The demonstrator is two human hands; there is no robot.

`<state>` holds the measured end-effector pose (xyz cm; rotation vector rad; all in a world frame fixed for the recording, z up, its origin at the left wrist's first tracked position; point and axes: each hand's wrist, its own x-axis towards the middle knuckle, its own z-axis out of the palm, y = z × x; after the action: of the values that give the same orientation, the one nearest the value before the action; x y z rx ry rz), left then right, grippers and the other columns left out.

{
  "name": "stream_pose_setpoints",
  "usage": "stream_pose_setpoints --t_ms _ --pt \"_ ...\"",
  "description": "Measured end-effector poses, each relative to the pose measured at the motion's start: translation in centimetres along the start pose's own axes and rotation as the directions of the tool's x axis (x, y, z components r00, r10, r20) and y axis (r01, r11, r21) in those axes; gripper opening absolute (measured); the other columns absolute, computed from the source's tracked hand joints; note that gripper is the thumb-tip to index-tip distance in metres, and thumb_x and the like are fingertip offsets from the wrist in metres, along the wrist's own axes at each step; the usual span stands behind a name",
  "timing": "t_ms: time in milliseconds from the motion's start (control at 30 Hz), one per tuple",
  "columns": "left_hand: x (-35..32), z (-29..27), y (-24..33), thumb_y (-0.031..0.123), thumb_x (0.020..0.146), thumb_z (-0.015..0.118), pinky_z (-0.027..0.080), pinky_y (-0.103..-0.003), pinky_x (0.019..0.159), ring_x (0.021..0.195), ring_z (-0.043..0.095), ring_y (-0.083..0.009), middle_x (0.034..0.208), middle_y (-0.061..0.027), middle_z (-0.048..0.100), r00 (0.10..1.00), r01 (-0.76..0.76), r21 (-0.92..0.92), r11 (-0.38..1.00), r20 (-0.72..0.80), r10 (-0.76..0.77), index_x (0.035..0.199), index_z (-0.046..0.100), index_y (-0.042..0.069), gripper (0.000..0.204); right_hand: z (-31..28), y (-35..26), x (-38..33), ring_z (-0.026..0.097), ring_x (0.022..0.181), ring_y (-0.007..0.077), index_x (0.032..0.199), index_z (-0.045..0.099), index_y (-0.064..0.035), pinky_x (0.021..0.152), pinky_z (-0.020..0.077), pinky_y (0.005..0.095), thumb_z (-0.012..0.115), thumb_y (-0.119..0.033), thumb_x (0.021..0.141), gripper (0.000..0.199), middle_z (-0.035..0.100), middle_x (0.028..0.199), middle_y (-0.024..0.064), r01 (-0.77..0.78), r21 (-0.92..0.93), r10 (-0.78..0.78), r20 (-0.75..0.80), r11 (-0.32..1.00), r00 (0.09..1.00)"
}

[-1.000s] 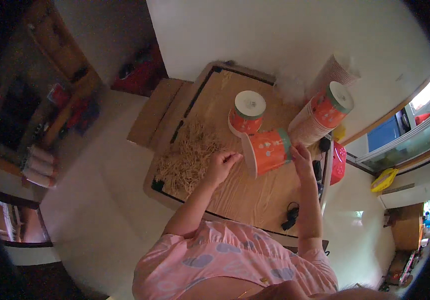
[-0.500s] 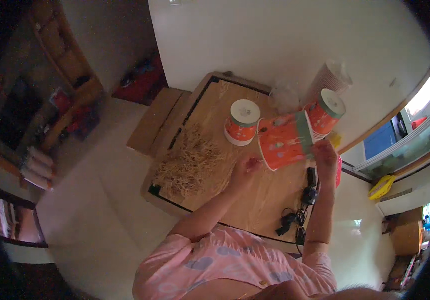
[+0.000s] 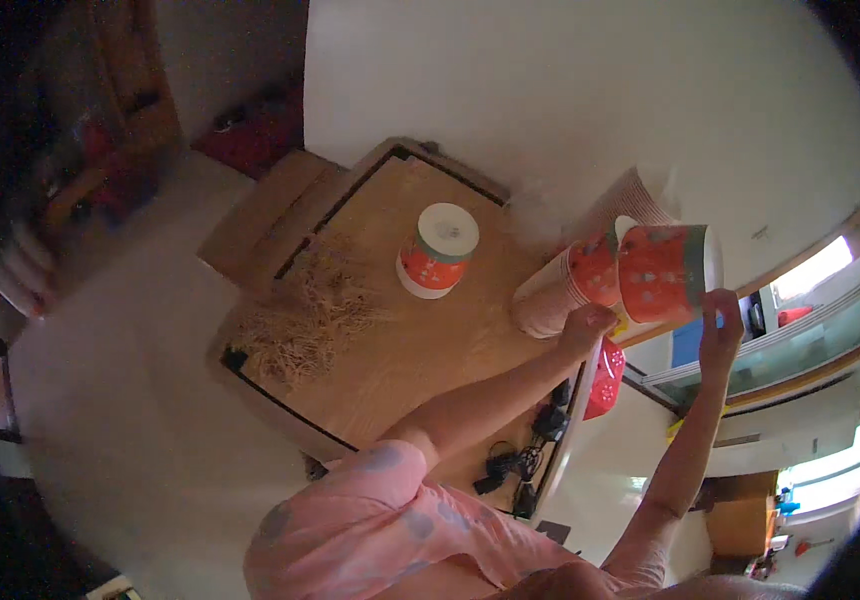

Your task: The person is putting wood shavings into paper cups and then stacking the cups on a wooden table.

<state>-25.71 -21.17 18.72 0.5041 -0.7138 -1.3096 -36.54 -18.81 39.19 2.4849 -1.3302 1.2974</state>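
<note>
My right hand (image 3: 722, 318) is closed on the green-banded end of an orange paper tub (image 3: 658, 275), held on its side above the right edge of the table (image 3: 450, 370). Just below that tub's open end, my left hand (image 3: 588, 328) is curled; its fingertips are hidden, so what they hold does not show. Close behind it leans a stack of nested paper tubs (image 3: 548, 298), orange toward its upper end. Another orange tub (image 3: 436, 262) stands on the table with its white round face up.
A heap of tan, stringy strands (image 3: 310, 325) lies on the table's left part. Black cables with an adapter (image 3: 515, 465) rest near the front right edge. A taller cup stack (image 3: 625, 205) leans by the wall. A red patterned item (image 3: 606, 380) sits beyond the right edge.
Both hands have moved right, and the held tub has gone with them, from over the table to its right edge. The view has shifted too, so the table appears further left.
</note>
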Motion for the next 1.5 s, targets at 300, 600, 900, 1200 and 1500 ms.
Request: stream_pose_setpoints --t_ms 300,600,900,1200,1500 --pt "4.9 3.7 -5.2 0.017 0.072 0.06 0.044 -0.026 0.063 0.07 0.057 -0.0134 0.075 -0.0072 0.062 0.973 0.084 0.144 0.986 -0.226 -0.05 0.076 0.06 0.002 0.016 1.0 8.6 2.1 0.046 0.071 0.0101 0.078 0.051 -0.0028 0.067 0.0385 0.0227 0.052 0.002 0.075 0.006 0.05 0.073 0.0022 0.006 -0.019 -0.006 0.012 1.0 1.0" --pt "7.8 -0.8 -9.0 0.013 0.072 0.062 0.043 -0.026 0.066 0.071 0.055 -0.0132 0.078 -0.0041 0.061 0.929 0.165 0.013 0.986 -0.337 -0.152 0.081 0.06 0.003 0.013 4.9 12.3 5.5 0.047 0.07 0.0096 0.079 0.05 -0.0017 0.068 0.0395 0.023 0.054 -0.004 0.079 0.004 0.051 0.071 0.002 0.052 0.068 -0.058 0.089 0.996 0.994" --pt "7.1 -0.2 -9.9 0.023 0.076 0.06 0.036 -0.025 0.066 0.082 0.056 -0.0088 0.085 0.0002 0.063 0.932 0.275 -0.081 0.958 -0.224 -0.286 0.089 0.059 0.011 0.017 6.1 13.3 5.8 0.051 0.07 0.0115 0.079 0.052 -0.0015 0.067 0.0418 0.0248 0.056 -0.003 0.077 0.005 0.054 0.073 0.004 0.035 0.092 -0.049 0.148 0.995 0.988" --pt "7.3 -0.7 -10.0 0.027 0.076 0.06 0.037 -0.027 0.068 0.081 0.056 -0.0093 0.084 0.001 0.063 0.908 0.332 0.018 0.943 -0.275 -0.315 0.088 0.06 0.012 0.019 7.8 14.0 6.9 0.051 0.072 0.0134 0.08 0.052 -0.0008 0.067 0.0419 0.0251 0.057 -0.001 0.075 0.007 0.053 0.074 0.0056 0.027 0.116 -0.056 0.251 0.993 0.966" --pt "6.7 0.1 -10.1 0.023 0.074 0.06 0.039 -0.024 0.062 0.07 0.054 -0.0083 0.074 0.0012 0.061 0.927 0.27 -0.093 0.958 -0.245 -0.285 0.079 0.062 0.009 0.015 8.5 14.6 6.6 0.052 0.071 0.0158 0.08 0.053 -0.0009 0.067 0.0428 0.027 0.059 0.0 0.072 0.01 0.055 0.077 0.0071 0.063 0.109 -0.096 0.332 0.992 0.938"
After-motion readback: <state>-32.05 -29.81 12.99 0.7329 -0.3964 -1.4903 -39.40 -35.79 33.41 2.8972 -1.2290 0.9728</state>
